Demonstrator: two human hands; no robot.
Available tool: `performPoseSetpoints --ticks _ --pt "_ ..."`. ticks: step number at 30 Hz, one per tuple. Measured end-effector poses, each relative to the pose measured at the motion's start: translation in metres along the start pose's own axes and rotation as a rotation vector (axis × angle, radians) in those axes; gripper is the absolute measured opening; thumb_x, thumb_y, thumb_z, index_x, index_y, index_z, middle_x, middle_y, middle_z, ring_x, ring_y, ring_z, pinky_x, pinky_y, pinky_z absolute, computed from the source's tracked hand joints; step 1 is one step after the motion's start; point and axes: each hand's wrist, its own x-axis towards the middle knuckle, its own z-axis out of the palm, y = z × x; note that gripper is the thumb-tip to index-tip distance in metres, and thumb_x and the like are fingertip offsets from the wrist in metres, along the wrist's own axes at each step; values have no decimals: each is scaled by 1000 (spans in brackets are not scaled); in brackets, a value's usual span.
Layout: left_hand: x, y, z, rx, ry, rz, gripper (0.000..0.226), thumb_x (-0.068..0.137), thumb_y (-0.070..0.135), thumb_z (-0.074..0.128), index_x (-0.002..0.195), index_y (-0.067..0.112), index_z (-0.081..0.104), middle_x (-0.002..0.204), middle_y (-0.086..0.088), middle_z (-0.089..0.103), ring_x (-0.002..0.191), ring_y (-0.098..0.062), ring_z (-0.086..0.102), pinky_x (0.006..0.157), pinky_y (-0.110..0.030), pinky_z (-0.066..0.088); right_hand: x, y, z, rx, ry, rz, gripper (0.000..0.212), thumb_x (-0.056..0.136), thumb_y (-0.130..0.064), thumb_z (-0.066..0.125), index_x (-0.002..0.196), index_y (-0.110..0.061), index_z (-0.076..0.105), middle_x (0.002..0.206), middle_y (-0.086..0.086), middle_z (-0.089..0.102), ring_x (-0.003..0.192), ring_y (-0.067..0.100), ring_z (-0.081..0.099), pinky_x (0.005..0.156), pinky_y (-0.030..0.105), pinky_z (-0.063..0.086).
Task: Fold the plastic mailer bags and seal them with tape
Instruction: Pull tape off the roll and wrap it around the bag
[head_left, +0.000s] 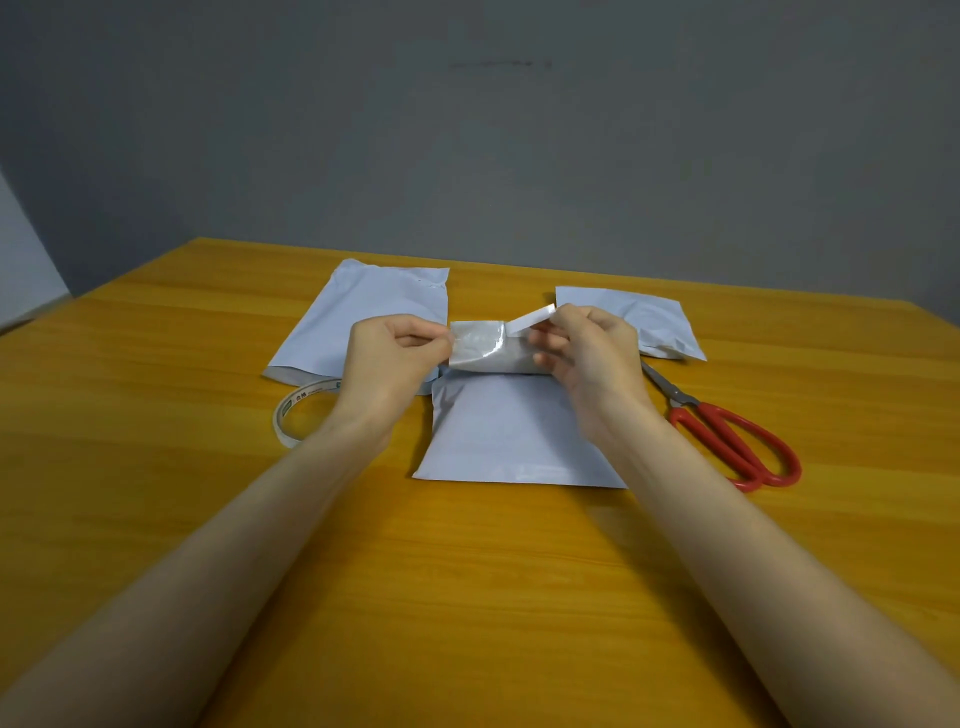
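Note:
A white mailer bag lies in the middle of the wooden table, its grey flap lifted off the surface. My left hand pinches the flap's left edge. My right hand pinches a white liner strip that is partly peeled from the flap and sticks up to the right. A roll of tape stands on the table just left of my left wrist.
A second flat mailer bag lies behind my left hand. A third, folded mailer bag lies at the back right. Red-handled scissors lie to the right of my right forearm. A grey wall stands beyond the table's far edge.

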Motion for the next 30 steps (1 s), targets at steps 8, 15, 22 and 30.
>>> performPoseSetpoints --ticks 8,15,22,30 --pt "6 -1 -6 11 -79 -68 10 81 3 68 81 13 68 89 -1 66 84 -10 61 63 -11 46 3 -4 -6 0 74 13 15 89 -1 56 75 -8 58 74 8 62 68 14 64 53 17 53" --pt "9 3 -13 83 -150 -95 5 80 9 70 81 13 68 89 2 63 84 -10 56 63 -12 42 9 -7 -11 153 113 60 13 95 -7 44 83 -12 48 80 12 67 59 17 65 51 22 53" --pt "15 1 -22 66 -225 -129 4 83 14 67 82 18 68 91 4 65 89 -9 55 81 -24 43 15 -10 -17 171 151 42 14 97 -4 36 85 -10 43 77 12 67 61 22 65 50 22 54" --pt "18 -2 -24 94 -201 -130 7 83 15 67 90 15 69 106 -5 65 103 -19 54 87 -29 44 19 -16 -29 135 181 4 22 92 4 50 109 -7 42 82 13 62 72 22 68 65 26 60"
